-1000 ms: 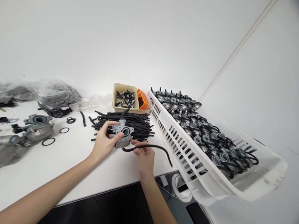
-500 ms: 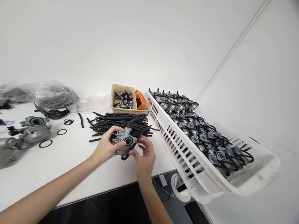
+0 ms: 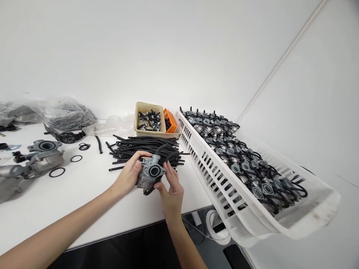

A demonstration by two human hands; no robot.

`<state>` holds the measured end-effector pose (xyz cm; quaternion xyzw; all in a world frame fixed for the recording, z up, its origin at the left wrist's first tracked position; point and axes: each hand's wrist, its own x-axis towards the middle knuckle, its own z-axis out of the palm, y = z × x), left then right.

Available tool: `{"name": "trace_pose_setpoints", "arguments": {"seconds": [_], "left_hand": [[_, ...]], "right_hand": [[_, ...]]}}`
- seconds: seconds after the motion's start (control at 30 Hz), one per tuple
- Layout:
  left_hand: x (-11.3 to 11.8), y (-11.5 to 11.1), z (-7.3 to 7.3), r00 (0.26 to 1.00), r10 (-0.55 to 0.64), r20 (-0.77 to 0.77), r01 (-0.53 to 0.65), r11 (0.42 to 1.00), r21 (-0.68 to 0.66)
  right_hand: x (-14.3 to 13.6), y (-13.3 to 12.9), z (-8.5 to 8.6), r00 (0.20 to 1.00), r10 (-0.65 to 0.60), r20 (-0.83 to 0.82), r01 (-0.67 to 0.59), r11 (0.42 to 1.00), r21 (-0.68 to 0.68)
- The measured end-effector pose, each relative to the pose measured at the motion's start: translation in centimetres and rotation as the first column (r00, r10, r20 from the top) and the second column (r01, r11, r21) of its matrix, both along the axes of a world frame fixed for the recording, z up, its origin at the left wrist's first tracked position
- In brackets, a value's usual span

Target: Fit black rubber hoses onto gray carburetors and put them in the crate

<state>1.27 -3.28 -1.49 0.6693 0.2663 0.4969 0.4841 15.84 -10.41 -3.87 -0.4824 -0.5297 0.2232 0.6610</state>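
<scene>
Between my hands is a grey metal carburetor, its round bore turned towards me and a short black hose on top. My left hand is closed around its left side, thumb in front and fingers behind. On the right, my right hand has its thumb at the lower edge of the body and its fingers at the right side. Just behind the carburetor lies a pile of thin black rubber hoses; some of it is hidden by my hands.
A white slatted crate full of carburetors with hoses stands on the right. Behind the hoses sit a beige bin of small fittings and an orange basket. At left lie a larger metal assembly, O-rings and plastic-bagged parts.
My right-hand fingers have closed in against the carburetor's right side. My left thumb has moved from the front near the bore back to the left edge. The view has shifted slightly.
</scene>
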Motion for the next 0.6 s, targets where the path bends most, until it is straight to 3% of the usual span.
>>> {"name": "trace_pose_setpoints", "arguments": {"seconds": [0.23, 0.47, 0.6], "left_hand": [[0.27, 0.05, -0.24, 0.996, -0.007, 0.087, 0.02, 0.989, -0.149], [0.29, 0.19, -0.36, 0.992, -0.042, 0.119, 0.064, 0.979, -0.192], [0.35, 0.2, -0.25, 0.991, -0.034, 0.128, 0.06, 0.977, -0.203]], "right_hand": [[-0.04, -0.03, -0.18, 0.988, -0.051, 0.148, 0.04, 0.997, 0.073], [-0.18, 0.06, -0.04, 0.992, -0.059, 0.107, 0.044, 0.989, 0.138], [-0.05, 0.06, 0.23, 0.994, 0.012, 0.111, -0.026, 0.992, 0.124]]}}
